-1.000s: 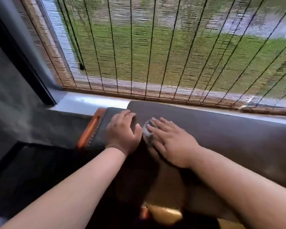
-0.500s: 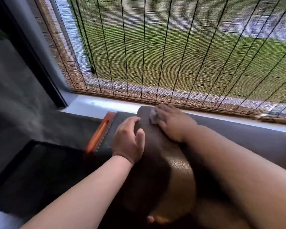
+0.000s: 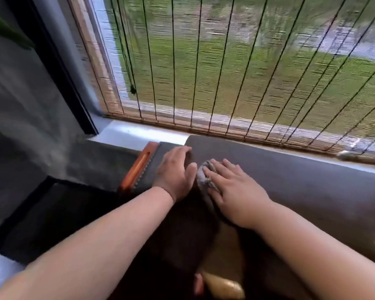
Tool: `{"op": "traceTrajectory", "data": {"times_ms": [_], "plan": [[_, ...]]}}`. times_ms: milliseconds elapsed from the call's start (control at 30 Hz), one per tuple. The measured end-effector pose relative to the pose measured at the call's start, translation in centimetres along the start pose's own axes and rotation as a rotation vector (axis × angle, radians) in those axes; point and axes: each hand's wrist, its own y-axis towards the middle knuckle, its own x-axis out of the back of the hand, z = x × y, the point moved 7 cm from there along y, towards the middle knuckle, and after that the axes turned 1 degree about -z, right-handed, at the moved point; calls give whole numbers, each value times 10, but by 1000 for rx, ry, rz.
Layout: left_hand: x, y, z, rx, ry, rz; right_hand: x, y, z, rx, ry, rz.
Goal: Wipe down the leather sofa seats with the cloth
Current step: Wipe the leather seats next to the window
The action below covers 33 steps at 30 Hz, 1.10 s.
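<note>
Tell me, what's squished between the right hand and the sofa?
A small grey cloth. The right hand presses it flat against the dark leather sofa; only its edge peeks out by the fingers, seen in the head view.

The dark brown leather sofa back cushion (image 3: 290, 180) runs along under the window. On its rounded top lies a small crumpled grey cloth (image 3: 204, 175), pressed flat under the right hand (image 3: 234, 191). The left hand (image 3: 174, 169) rests on the cushion's end, just beside the cloth.
</note>
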Motion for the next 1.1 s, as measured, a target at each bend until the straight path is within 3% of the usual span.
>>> {"op": "traceTrajectory", "data": {"times_ms": [133,300,467,633,733,900,967,1100], "plan": [[4,-11,52,-137,164,204,-2,4,12,-1,-30,-3],[15,-28,84,-119,164,-84,-3,46,20,65,13,11],[15,-28,86,-101,127,-107,24,118,-10,-170,31,50],[13,-29,93,-121,135,-159,-10,48,76,109,4,-112],[14,-30,96,-102,113,-188,-12,42,70,195,-9,-34],[17,-32,92,-33,131,-153,21,100,9,-116,-1,14],[18,-32,90,-44,137,-139,7,78,29,-38,-48,9],[17,-32,91,-41,137,-120,-22,-7,84,292,-75,-88]]}}
